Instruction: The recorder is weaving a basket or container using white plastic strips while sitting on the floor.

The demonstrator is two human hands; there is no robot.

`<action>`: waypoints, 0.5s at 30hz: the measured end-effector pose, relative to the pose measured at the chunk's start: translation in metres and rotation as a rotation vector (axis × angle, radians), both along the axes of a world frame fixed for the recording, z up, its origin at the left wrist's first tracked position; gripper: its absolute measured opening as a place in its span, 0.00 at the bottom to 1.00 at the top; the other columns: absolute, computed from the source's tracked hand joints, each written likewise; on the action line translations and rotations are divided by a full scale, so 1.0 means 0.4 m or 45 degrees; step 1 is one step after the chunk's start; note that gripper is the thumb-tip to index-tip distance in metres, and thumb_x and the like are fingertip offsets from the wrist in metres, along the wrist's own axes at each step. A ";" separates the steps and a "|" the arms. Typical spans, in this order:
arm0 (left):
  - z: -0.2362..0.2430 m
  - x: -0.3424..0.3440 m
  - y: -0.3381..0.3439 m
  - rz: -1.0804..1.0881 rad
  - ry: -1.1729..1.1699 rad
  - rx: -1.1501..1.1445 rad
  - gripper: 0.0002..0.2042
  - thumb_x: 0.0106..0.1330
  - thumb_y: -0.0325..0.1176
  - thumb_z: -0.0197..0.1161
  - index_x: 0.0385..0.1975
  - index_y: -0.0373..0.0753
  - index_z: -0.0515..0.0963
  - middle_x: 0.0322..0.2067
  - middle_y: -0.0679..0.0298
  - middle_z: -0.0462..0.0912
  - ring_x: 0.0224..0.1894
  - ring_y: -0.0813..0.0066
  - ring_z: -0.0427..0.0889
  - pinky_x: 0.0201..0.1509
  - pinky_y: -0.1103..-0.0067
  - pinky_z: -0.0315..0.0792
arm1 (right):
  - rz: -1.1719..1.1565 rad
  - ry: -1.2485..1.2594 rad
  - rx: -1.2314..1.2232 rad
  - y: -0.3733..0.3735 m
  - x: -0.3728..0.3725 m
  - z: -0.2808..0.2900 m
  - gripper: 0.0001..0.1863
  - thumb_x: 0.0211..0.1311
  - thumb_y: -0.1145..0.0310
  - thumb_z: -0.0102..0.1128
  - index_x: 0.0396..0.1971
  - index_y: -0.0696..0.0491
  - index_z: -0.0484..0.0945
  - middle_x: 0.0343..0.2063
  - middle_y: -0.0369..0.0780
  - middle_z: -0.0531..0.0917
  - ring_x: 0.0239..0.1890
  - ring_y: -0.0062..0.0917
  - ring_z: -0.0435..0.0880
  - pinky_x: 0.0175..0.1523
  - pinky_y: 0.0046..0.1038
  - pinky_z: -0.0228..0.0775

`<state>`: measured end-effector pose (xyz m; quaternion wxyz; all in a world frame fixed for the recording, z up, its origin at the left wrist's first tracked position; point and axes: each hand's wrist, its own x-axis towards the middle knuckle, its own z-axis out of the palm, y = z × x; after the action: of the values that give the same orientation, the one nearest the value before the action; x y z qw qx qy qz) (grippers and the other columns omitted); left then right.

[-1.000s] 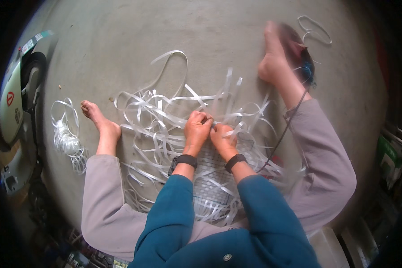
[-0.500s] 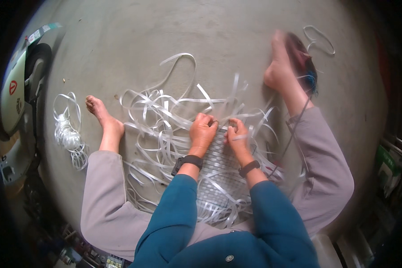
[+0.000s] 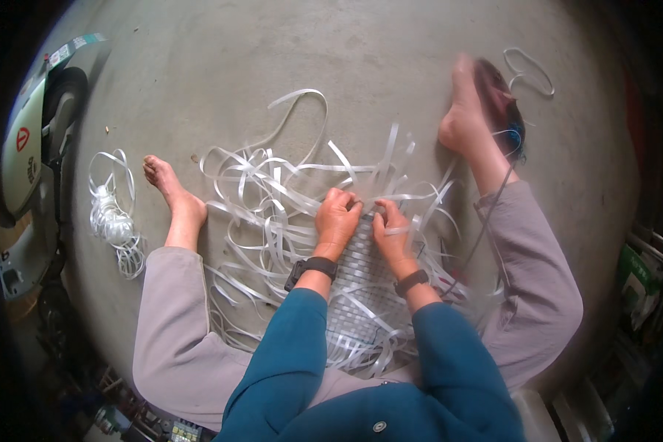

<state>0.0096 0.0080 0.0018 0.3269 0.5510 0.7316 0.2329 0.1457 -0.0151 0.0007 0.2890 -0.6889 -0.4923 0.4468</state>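
Note:
Between my legs lies a narrow woven panel [image 3: 357, 269] of white and grey plastic strips, with long loose ends fanning out around it. At its far edge my left hand [image 3: 338, 219] is closed, fingertips pinching a white plastic strip at the weave. Just right of it, my right hand [image 3: 393, 230] has its fingers curled together on another white plastic strip [image 3: 412, 196] that trails off to the right. The exact pinch points are partly hidden by my fingers. Loose white strips [image 3: 276, 214] lie in a tangle left of the panel.
A bundle of white strip [image 3: 115, 225] rests on the floor at the far left, beside a scooter [image 3: 23, 158]. Near my right foot are a dark, reddish object [image 3: 499, 99] with blue cord and a loose strip loop [image 3: 530, 71]. Assorted items line the right edge.
My right hand has shifted slightly, its fingertips drawn a little closer to the panel's far edge. The left hand keeps its pinch. The whole view has moved slightly.

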 end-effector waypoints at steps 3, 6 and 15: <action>-0.003 0.022 0.010 -0.014 -0.035 0.038 0.07 0.54 0.34 0.69 0.28 0.39 0.81 0.31 0.63 0.78 0.34 0.65 0.80 0.37 0.73 0.73 | 0.055 -0.122 0.176 0.002 0.025 -0.006 0.08 0.59 0.72 0.58 0.38 0.53 0.79 0.33 0.48 0.85 0.39 0.43 0.84 0.44 0.40 0.75; 0.000 0.007 0.008 -0.006 -0.023 0.015 0.07 0.54 0.34 0.69 0.28 0.39 0.81 0.32 0.64 0.78 0.34 0.65 0.80 0.38 0.73 0.73 | 0.280 -0.243 0.129 -0.005 0.023 0.007 0.09 0.59 0.73 0.57 0.40 0.53 0.77 0.35 0.46 0.84 0.38 0.43 0.83 0.44 0.39 0.75; -0.006 -0.001 0.005 -0.024 0.031 0.022 0.07 0.54 0.35 0.69 0.29 0.40 0.81 0.32 0.63 0.78 0.34 0.65 0.80 0.38 0.72 0.73 | 0.046 -0.269 0.049 0.096 0.071 0.056 0.20 0.57 0.77 0.55 0.52 0.54 0.74 0.39 0.52 0.82 0.42 0.46 0.81 0.48 0.43 0.72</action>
<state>0.0090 0.0099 -0.0007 0.3155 0.5634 0.7283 0.2296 0.1742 0.0231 0.0230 0.2405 -0.7173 -0.5409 0.3674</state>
